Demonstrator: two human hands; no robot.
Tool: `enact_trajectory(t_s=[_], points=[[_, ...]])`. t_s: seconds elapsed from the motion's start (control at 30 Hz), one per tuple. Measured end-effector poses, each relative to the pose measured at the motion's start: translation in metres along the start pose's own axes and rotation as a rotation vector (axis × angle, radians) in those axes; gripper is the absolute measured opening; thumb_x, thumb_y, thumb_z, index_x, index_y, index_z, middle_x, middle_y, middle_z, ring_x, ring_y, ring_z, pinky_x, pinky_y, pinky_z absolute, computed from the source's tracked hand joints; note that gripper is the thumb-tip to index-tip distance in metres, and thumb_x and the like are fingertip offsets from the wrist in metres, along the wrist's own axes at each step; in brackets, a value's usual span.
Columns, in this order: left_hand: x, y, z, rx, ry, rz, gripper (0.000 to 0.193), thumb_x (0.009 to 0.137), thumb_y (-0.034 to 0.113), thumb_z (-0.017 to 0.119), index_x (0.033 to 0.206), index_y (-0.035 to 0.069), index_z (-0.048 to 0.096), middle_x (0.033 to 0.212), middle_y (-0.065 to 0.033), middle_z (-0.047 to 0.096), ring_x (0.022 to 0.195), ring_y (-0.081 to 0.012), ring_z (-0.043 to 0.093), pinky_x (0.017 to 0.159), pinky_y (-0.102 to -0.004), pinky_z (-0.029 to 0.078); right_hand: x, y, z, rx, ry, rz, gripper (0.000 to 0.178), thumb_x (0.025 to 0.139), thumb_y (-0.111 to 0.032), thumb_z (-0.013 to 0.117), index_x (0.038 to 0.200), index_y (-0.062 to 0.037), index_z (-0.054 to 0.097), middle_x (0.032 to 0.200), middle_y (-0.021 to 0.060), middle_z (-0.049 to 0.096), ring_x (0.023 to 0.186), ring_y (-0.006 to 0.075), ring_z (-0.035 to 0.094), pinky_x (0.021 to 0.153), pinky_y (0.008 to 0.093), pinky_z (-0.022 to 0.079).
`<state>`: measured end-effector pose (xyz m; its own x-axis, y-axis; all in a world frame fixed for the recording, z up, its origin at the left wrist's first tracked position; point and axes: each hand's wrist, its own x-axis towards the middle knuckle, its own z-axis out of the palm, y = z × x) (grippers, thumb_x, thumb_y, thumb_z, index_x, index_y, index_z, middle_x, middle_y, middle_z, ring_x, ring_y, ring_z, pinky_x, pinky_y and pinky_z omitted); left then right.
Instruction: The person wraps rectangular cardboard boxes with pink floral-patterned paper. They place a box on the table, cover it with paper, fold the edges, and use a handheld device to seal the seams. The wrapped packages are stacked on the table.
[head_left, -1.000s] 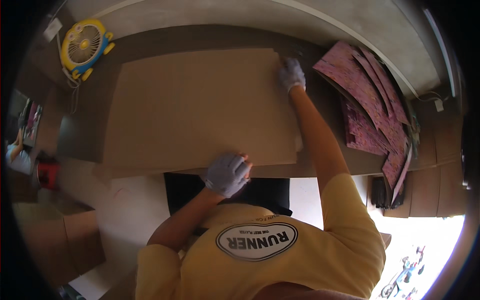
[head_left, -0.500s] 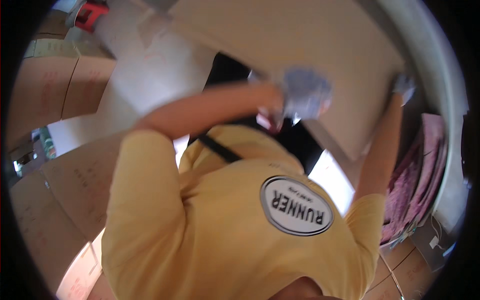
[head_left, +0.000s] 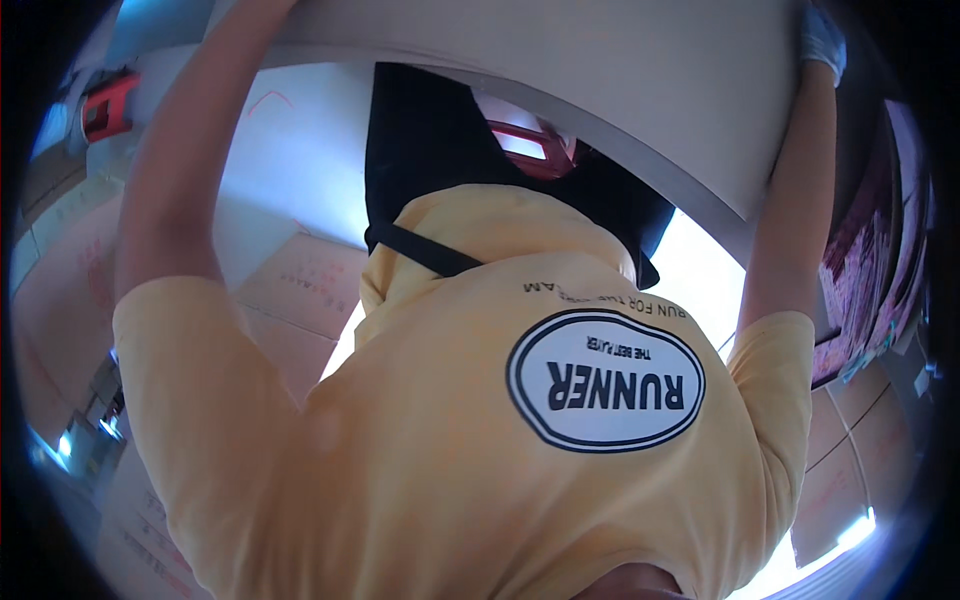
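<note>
A large flat cardboard panel (head_left: 640, 90) spans the top of the view, its near edge running slantwise above my dark trousers. My left arm reaches up across the left side, and its hand lies beyond the upper rim, out of sight. At the panel's right edge is my right hand (head_left: 824, 48) in a pale glove, closed on that side. Its fingertips are partly hidden by the panel and the picture's rim.
Brown cardboard boxes (head_left: 300, 280) stand at my left, with more boxes (head_left: 835, 465) at the lower right. Pinkish stacked sheets (head_left: 875, 240) lean at the right. A red object (head_left: 108, 108) is at the far left, and another red frame-like thing (head_left: 540, 145) shows beneath the panel.
My left hand has swung from in front of my body up past the top rim. My right hand has moved up and outward along with the panel, which now sits higher.
</note>
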<state>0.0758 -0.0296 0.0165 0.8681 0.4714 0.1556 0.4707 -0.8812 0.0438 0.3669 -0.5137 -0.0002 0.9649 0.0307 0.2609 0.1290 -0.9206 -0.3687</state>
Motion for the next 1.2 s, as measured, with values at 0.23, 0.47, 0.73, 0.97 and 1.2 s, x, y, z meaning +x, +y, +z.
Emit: enact_trajectory(t_s=[0.23,0.47,0.73,0.97,1.2], points=[[0.034,-0.025,0.024,0.002,0.07,-0.117,0.06,0.088,0.049,0.043,0.132,0.009,0.046,0.137,-0.0196,0.042,0.126,-0.0371,0.038,0.108,-0.0437,0.028,-0.07,-0.023,-0.042,0.254,0.007,0.113,0.036,0.079,-0.027,0.062,0.102,0.0006,0.066,0.1,0.0194,0.067,0.085,0.0313,0.062,0.077,0.0408,0.048],[0.05,-0.043,0.028,0.269,0.079,-0.248,0.059,0.087,0.049,0.046,0.13,0.008,0.05,0.133,-0.0192,0.047,0.126,-0.034,0.041,0.106,-0.0438,0.032,-0.088,-0.02,-0.054,0.257,-0.031,0.205,0.054,0.081,-0.045,0.057,0.119,-0.0074,0.06,0.117,0.0158,0.061,0.108,0.0279,0.056,0.093,0.0353,0.041],[0.096,-0.072,-0.03,-0.137,0.112,-0.391,0.054,0.084,0.05,0.051,0.112,0.006,0.064,0.115,-0.0191,0.062,0.108,-0.0349,0.058,0.09,-0.0412,0.045,-0.067,0.006,-0.021,0.239,0.087,0.086,0.046,0.084,-0.044,0.059,0.116,-0.0112,0.062,0.115,0.0098,0.063,0.109,0.0292,0.059,0.093,0.0325,0.043],[0.107,-0.093,-0.02,-0.206,-0.067,-0.288,0.046,0.077,0.043,0.064,0.101,0.004,0.068,0.101,-0.0173,0.067,0.095,-0.0311,0.063,0.081,-0.039,0.048,-0.072,-0.009,-0.027,0.302,0.146,0.032,0.037,0.085,-0.036,0.061,0.111,-0.0099,0.065,0.109,0.0109,0.064,0.099,0.0286,0.062,0.089,0.0314,0.046],[0.1,-0.114,-0.015,-0.959,0.511,-0.179,0.024,0.078,0.02,0.072,0.088,0.001,0.06,0.08,-0.0041,0.059,0.075,-0.0154,0.054,0.073,-0.0303,0.046,-0.067,-0.02,-0.031,0.901,0.081,0.194,0.028,0.082,-0.025,0.073,0.098,-0.0025,0.068,0.081,-0.0007,0.063,0.078,0.0074,0.057,0.074,0.0205,0.045]])
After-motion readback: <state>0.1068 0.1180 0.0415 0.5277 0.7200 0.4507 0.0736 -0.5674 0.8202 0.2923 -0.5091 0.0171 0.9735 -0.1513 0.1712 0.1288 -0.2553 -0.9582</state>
